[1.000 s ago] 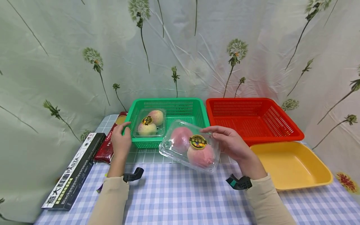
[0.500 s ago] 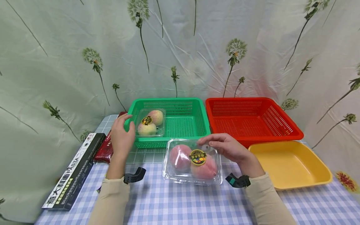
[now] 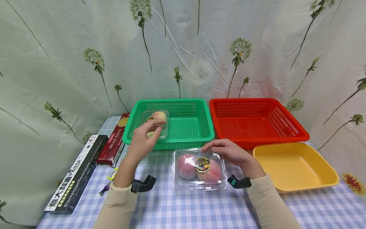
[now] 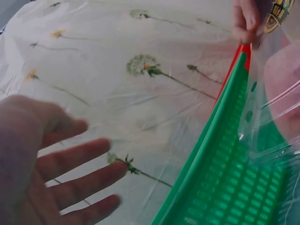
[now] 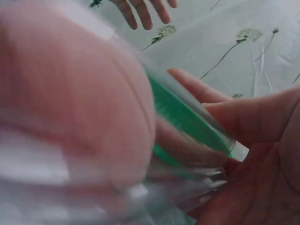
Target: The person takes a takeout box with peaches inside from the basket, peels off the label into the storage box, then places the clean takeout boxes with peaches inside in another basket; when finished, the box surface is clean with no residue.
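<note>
Head view: right hand (image 3: 233, 152) grips the peach box (image 3: 199, 170), long axis running left-right, label up. Left hand (image 3: 143, 140) spreads loose fingers.

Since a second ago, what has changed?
The left hand moved right, now partly hiding the pale-peach pack. The right hand still holds the pink-peach pack, now lower in the head view and straighter. Green basket, red basket and yellow tray stayed put.

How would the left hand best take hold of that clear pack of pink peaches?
The left hand might best come from the left and pinch the pack at its left edge: that edge is straight and uncovered, while the right hand holds the far right corner.
</note>
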A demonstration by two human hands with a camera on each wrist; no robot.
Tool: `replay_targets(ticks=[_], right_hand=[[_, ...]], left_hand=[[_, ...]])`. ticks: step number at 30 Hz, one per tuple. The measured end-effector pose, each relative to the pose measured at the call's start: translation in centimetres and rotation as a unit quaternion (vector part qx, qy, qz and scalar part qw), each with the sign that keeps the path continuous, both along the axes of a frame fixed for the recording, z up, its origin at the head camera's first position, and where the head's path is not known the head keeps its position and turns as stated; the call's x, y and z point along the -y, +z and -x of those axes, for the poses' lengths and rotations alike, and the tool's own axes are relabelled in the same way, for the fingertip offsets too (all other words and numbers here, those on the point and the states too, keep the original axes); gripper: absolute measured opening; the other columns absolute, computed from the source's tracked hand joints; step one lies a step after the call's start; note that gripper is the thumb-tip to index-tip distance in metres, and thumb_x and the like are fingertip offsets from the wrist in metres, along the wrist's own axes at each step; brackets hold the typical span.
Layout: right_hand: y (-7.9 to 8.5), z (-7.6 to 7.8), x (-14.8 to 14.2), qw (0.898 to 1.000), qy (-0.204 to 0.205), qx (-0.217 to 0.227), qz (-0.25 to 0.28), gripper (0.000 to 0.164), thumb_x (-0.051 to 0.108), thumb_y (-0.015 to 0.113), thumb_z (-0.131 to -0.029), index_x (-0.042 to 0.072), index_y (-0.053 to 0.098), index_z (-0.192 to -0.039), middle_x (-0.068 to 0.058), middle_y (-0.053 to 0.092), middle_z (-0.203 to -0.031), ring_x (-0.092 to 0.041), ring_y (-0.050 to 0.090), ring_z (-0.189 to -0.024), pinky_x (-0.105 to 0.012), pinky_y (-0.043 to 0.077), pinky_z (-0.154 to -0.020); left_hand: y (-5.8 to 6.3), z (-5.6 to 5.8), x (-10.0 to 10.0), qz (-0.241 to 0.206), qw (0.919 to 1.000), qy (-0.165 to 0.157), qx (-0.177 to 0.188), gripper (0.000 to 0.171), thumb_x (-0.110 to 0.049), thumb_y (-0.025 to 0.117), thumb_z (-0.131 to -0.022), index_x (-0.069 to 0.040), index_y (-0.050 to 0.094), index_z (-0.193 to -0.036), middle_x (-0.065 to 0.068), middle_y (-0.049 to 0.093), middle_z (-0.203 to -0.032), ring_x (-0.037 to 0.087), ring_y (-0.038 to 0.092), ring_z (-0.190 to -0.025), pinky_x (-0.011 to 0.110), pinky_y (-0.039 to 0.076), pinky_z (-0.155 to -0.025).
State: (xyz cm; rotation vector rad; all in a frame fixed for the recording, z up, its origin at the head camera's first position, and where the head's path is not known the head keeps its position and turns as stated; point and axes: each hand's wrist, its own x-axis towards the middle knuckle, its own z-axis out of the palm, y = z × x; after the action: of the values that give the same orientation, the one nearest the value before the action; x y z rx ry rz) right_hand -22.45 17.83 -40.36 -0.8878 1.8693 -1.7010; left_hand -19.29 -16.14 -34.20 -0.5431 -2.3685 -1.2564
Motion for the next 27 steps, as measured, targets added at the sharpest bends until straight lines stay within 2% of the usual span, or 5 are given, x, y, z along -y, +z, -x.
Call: replay_targets(ticks=[6, 13, 17, 22, 27], right_hand=[[0.6, -0.4, 0.5, 0.995, -0.054, -0.035, -0.075, 0.028, 0.009, 0.047, -0.105, -0.002, 0.066, -0.121, -0.014, 0.066, -0.125, -0.021, 0.057, -0.114, -0.028, 0.049, -0.095], [2.3, -1.1, 0.3, 0.975, -0.082, -0.095, -0.183, 0.028, 0.013, 0.053, -0.102, 0.009, 0.068, -0.125, -0.013, 0.066, -0.128, -0.030, 0.058, -0.118, -0.041, 0.050, -0.101], [3.6, -1.8, -0.2, 0.961, -0.092, -0.141, -0.219, 0.028, 0.016, 0.056, -0.101, 0.012, 0.069, -0.126, -0.011, 0.068, -0.128, -0.033, 0.061, -0.119, -0.045, 0.052, -0.099], [5.1, -2.6, -0.5, 0.951, -0.111, -0.178, -0.225, 0.025, 0.017, 0.060, -0.100, 0.016, 0.070, -0.123, -0.006, 0.072, -0.122, -0.029, 0.066, -0.113, -0.041, 0.055, -0.097], [5.4, -2.8, -0.6, 0.955, -0.101, -0.164, -0.225, 0.025, 0.015, 0.065, -0.097, 0.015, 0.071, -0.121, -0.011, 0.072, -0.115, -0.023, 0.066, -0.097, -0.033, 0.059, -0.079]], left_hand=[[0.1, -0.7, -1.2, 0.043, 0.9877, -0.136, 0.065, 0.027, -0.019, 0.058, -0.102, -0.014, 0.066, -0.127, 0.005, 0.069, -0.126, 0.021, 0.069, -0.110, 0.046, 0.055, -0.095], [-0.2, -1.0, -2.1, 0.071, 0.9556, -0.247, 0.144, 0.034, -0.023, 0.058, -0.102, -0.017, 0.060, -0.136, -0.001, 0.065, -0.133, 0.025, 0.066, -0.119, 0.039, 0.052, -0.102], [-0.5, -1.0, -2.5, 0.091, 0.9386, -0.273, 0.189, 0.041, -0.025, 0.062, -0.100, -0.020, 0.056, -0.140, -0.001, 0.061, -0.139, 0.024, 0.060, -0.127, 0.050, 0.046, -0.108], [-1.2, -0.9, -3.1, 0.140, 0.9277, -0.282, 0.200, 0.053, -0.027, 0.067, -0.096, -0.019, 0.051, -0.146, 0.000, 0.055, -0.147, 0.020, 0.052, -0.136, 0.051, 0.042, -0.111], [-2.2, -0.5, -3.3, 0.161, 0.9218, -0.290, 0.199, 0.061, -0.031, 0.069, -0.094, -0.017, 0.047, -0.149, 0.004, 0.051, -0.151, 0.027, 0.047, -0.139, 0.051, 0.039, -0.113]])
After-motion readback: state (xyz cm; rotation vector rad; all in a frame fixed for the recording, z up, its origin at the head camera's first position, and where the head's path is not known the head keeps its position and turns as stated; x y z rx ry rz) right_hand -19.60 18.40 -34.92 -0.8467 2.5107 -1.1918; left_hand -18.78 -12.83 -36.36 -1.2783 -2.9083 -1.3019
